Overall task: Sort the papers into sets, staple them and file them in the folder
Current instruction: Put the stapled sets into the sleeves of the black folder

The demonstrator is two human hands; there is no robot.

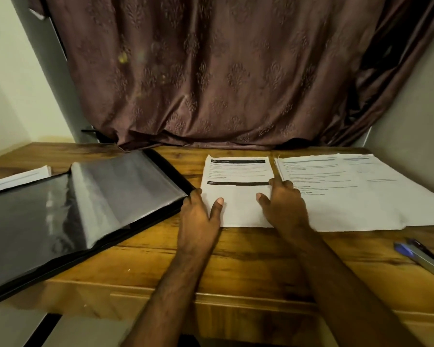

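On the wooden tabletop [236,256] a printed paper set [236,186] lies in the middle, with a black header bar at the top and a second black bar across its middle. Both hands are on it. The left hand [198,211] lies at the left edge of this paper set, its thumb stretched onto the white lower part and the other fingers along the edge; the grip is wide and holds nothing, it only presses the sheet flat. The right hand [283,206] lies at the right edge, the thumb on the paper and one finger pointing up beside the black middle bar; its grip is also wide, touching and not pinching.

Just to the right, a larger spread of printed papers [356,191] lies flat, its left edge partly under the right hand. On the left, the black display folder [60,221] lies open with clear plastic sleeves, one corner hanging over the front edge of the tabletop. Behind the folder another paper stack [18,177] shows. At the far right lies a blue and grey stapler [421,259]. A brown patterned curtain [223,71] hangs behind.
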